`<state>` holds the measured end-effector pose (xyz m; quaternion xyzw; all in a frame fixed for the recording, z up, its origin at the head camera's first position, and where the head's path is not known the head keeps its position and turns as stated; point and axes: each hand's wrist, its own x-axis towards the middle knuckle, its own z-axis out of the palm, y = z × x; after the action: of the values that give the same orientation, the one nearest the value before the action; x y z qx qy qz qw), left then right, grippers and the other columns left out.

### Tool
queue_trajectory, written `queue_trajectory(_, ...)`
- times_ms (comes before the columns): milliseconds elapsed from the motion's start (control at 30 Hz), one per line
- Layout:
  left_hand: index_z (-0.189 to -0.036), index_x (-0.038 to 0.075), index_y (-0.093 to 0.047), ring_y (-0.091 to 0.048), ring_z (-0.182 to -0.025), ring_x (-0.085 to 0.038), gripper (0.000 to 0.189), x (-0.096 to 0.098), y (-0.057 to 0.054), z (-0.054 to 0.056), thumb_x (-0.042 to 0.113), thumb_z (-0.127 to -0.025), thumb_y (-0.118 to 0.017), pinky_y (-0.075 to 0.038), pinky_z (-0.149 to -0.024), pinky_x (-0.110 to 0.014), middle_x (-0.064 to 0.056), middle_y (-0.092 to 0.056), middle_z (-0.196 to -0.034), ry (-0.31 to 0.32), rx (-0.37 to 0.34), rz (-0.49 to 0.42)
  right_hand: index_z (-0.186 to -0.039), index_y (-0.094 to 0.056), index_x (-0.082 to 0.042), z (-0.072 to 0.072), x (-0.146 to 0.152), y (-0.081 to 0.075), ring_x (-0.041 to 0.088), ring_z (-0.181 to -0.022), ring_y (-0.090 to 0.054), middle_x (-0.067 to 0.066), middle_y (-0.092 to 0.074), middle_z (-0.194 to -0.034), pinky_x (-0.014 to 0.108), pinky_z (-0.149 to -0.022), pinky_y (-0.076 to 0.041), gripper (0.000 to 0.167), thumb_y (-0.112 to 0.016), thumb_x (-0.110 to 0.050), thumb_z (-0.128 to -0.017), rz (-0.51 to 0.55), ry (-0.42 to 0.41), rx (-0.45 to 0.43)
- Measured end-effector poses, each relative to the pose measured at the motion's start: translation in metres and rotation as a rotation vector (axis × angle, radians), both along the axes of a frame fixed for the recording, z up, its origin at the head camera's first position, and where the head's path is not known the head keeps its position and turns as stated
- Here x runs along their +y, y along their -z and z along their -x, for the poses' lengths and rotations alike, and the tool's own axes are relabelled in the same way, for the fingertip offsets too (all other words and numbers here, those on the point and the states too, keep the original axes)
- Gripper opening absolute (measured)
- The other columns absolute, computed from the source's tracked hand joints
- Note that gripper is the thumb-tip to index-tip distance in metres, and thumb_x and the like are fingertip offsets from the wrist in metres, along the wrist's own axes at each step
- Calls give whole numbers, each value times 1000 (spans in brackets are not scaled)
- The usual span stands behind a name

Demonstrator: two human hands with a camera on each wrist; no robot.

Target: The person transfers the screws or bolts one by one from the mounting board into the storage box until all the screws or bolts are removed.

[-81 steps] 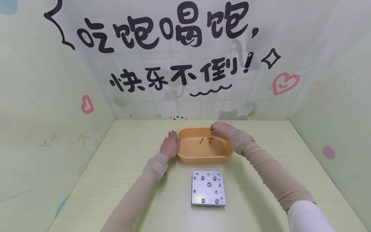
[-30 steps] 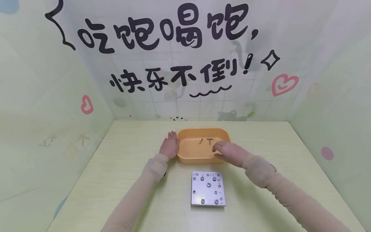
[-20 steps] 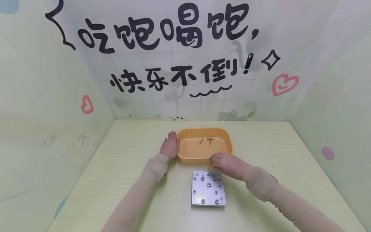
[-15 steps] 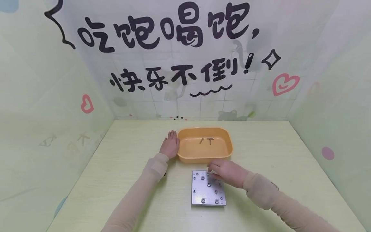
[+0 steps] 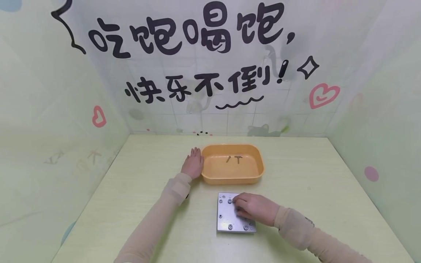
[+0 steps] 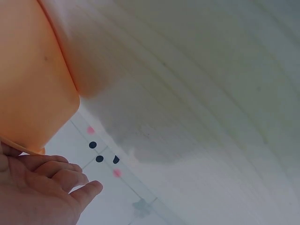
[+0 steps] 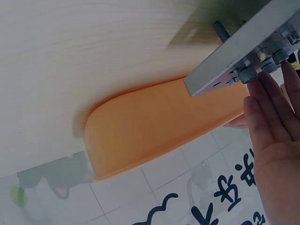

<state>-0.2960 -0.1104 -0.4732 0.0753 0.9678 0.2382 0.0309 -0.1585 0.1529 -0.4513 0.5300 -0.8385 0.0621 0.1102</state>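
Note:
My left hand (image 5: 193,164) rests against the left side of an orange plastic tray (image 5: 230,180), its fingers extended. In the left wrist view, the tray's rim meets the base of the fingers. A silver metal plate (image 5: 224,223) with several bolts in it lies in front of the tray. My right hand (image 5: 258,208) reaches over the plate's right half and covers some bolts. In the right wrist view, its fairly straight fingertips touch bolt heads (image 7: 247,74) on the plate; I cannot see the thumb clearly. A threaded shank (image 7: 220,31) juts from the plate's underside.
Inside the tray, towards the back, lie a small bolt-like metal piece (image 5: 228,159) and a T-shaped metal piece (image 5: 238,159). The pale wooden table (image 5: 144,190) is bounded by printed walls at the back and both sides.
My right hand has left the tray's back right rim, passed through the tray and come towards me onto the plate. My left hand and the tray stay in place.

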Motion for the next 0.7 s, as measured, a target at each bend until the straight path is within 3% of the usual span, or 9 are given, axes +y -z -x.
queue_trajectory(433,-152,-9,-23,-16,-151,-37,56,0,-2,0,26,-108,-24,-18,-123,-52,-24,-20,-161,4,-3,13,-100,-67,-8,2,1,6,14,-102,-67,5,-69,-110,21,-91,-55,18,-74,-19,-88,14,31,-59)
queue_trajectory(700,-153,-8,-22,-15,-152,-37,57,0,-1,1,26,-108,-23,-17,-124,-52,-24,-19,-161,2,-22,16,-97,-65,-10,3,-2,10,15,-102,-67,6,-68,-112,23,-91,-56,15,-74,-19,-88,32,105,-109)
